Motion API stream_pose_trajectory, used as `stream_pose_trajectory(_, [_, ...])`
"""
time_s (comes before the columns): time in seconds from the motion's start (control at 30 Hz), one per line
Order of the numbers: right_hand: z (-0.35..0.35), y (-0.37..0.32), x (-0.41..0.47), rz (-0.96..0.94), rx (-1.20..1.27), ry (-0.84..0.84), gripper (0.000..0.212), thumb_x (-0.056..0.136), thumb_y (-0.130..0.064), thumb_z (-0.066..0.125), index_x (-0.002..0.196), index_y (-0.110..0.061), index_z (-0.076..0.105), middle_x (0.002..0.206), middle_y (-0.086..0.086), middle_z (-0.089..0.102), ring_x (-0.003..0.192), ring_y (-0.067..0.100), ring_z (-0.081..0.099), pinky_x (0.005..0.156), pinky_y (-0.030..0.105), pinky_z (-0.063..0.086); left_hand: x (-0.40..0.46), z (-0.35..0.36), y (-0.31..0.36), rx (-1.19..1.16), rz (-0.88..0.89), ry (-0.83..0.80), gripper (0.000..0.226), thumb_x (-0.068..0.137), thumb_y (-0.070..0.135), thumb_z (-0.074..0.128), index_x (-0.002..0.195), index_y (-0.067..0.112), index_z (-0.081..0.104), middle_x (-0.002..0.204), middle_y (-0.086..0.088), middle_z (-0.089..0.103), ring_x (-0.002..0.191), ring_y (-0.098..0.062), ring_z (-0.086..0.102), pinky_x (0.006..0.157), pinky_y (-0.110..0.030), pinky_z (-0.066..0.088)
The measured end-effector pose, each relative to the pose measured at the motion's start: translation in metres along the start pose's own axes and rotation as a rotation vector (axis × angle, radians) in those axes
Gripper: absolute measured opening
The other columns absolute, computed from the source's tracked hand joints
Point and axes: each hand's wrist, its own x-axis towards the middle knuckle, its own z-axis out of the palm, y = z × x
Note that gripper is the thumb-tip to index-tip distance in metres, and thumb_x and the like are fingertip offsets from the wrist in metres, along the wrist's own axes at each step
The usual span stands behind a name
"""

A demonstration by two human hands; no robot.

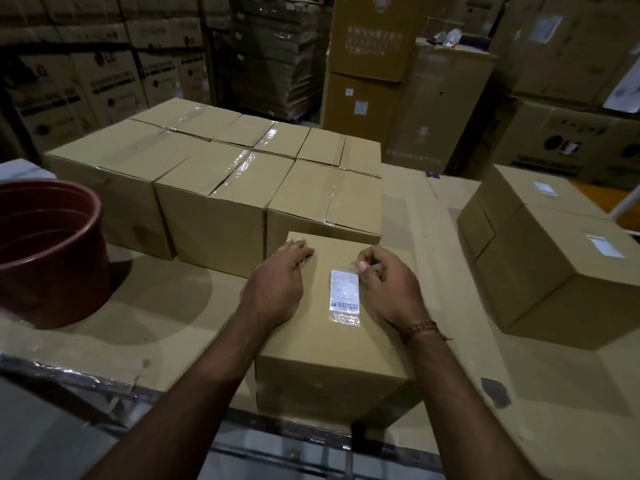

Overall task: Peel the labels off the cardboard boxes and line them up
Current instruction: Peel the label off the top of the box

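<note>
Cardboard everywhere on this bench: you are working the near box (332, 327), which is sitting at the front edge of the cardboard-covered table (166, 306), and its white label (344, 290) is still lying flat on the top face under a clear film. Your left hand (277, 282) is resting palm-down and spread on the box's left half, bracing it and gripping nothing. Your right hand (384, 282) is curling in at the label's upper right corner, thumb and forefinger drawn together there; whether they are already pinching the film edge or only picking at it, I cannot tell. The peel is looking barely begun, if begun at all. Behind the near box, six taped boxes (214, 174) are standing in two tidy rows with no labels showing on their tops, so those are reading as finished and lined up. Off to your right, two boxes (554, 244) are waiting, each showing a white label on top, so at least three peels are remaining as far as this view shows. A dark red bucket (48, 251) is standing at your left, contents hidden from here.
</note>
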Motion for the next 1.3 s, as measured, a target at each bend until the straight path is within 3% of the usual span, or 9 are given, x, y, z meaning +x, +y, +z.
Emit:
stream_pose_trajectory(0.17, [-0.002,0.000,-0.002,0.012,0.054,-0.018,0.006,0.099,-0.031,0.068,0.098,-0.032,0.062,0.092,-0.016,0.073,0.087,0.005,0.068,0.075,0.034,0.055,-0.001,-0.002,0.003,0.006,0.001,0.003,0.047,0.104,0.006,0.046,0.143,0.026,0.063,0.158,0.010,0.050,0.152,-0.006,0.034,0.124,-0.042,0.035])
stream_pose_trajectory(0.37, [-0.003,0.002,-0.005,0.027,0.123,-0.056,0.033,0.088,-0.037,0.082,0.114,-0.040,0.062,0.091,-0.013,0.069,0.085,0.014,0.072,0.078,0.048,0.062,0.000,-0.004,0.004,0.009,-0.014,-0.018,0.047,0.105,0.008,0.045,0.145,0.028,0.061,0.160,0.012,0.048,0.153,-0.006,0.032,0.124,-0.043,0.034])
stream_pose_trajectory(0.5, [-0.007,-0.001,-0.006,0.037,0.132,-0.145,0.070,0.086,-0.041,0.086,0.144,-0.057,0.050,0.098,-0.011,0.072,0.092,0.012,0.076,0.078,0.045,0.066,0.000,-0.004,0.003,0.018,-0.013,-0.021,0.047,0.106,0.009,0.045,0.146,0.028,0.060,0.160,0.012,0.047,0.153,-0.005,0.032,0.124,-0.043,0.035])
stream_pose_trajectory(0.6, [-0.013,-0.004,-0.011,0.094,0.153,-0.205,0.103,0.083,-0.038,0.091,0.164,-0.047,0.029,0.099,-0.008,0.071,0.088,0.017,0.074,0.080,0.042,0.066,-0.001,-0.004,0.003,0.024,-0.008,-0.016,0.046,0.106,0.010,0.045,0.146,0.028,0.060,0.160,0.012,0.047,0.153,-0.005,0.032,0.124,-0.043,0.035])
stream_pose_trajectory(0.7, [-0.015,-0.011,-0.024,0.125,0.184,-0.169,0.114,0.082,-0.026,0.093,0.169,-0.036,0.021,0.091,-0.005,0.070,0.086,0.019,0.071,0.080,0.033,0.065,0.000,-0.003,0.002,0.015,-0.014,-0.012,0.047,0.105,0.009,0.045,0.145,0.029,0.061,0.159,0.013,0.048,0.153,-0.004,0.031,0.124,-0.040,0.034])
stream_pose_trajectory(0.77, [-0.013,-0.014,-0.031,0.127,0.197,-0.117,0.110,0.082,-0.023,0.093,0.168,-0.033,0.026,0.088,-0.005,0.069,0.083,0.012,0.068,0.080,0.024,0.061,0.000,-0.002,0.000,0.000,-0.019,-0.008,0.049,0.104,0.009,0.044,0.144,0.030,0.062,0.159,0.014,0.048,0.152,-0.002,0.031,0.124,-0.038,0.033])
stream_pose_trajectory(0.9, [-0.012,-0.015,-0.037,0.124,0.195,-0.049,0.086,0.080,-0.023,0.095,0.154,-0.029,0.051,0.085,-0.005,0.070,0.078,0.011,0.065,0.075,0.025,0.060,0.001,-0.003,0.000,0.003,-0.011,-0.014,0.048,0.104,0.009,0.044,0.144,0.029,0.062,0.159,0.013,0.048,0.152,-0.003,0.032,0.124,-0.037,0.033])
stream_pose_trajectory(1.07, [-0.010,-0.023,-0.045,0.130,0.218,-0.012,0.035,0.080,-0.016,0.094,0.106,-0.022,0.071,0.084,-0.007,0.072,0.074,-0.006,0.065,0.058,0.011,0.050,0.000,-0.002,0.001,0.007,-0.010,-0.009,0.047,0.104,0.009,0.044,0.143,0.028,0.062,0.159,0.012,0.049,0.152,-0.004,0.033,0.124,-0.040,0.034])
stream_pose_trajectory(1.3, [-0.004,-0.018,-0.048,0.129,0.167,0.051,0.023,0.078,-0.025,0.095,0.093,-0.026,0.077,0.079,-0.014,0.075,0.070,-0.004,0.067,0.057,0.016,0.052,0.000,-0.003,0.000,0.005,-0.020,-0.015,0.046,0.105,0.012,0.044,0.144,0.031,0.061,0.159,0.014,0.048,0.152,-0.004,0.033,0.123,-0.046,0.036])
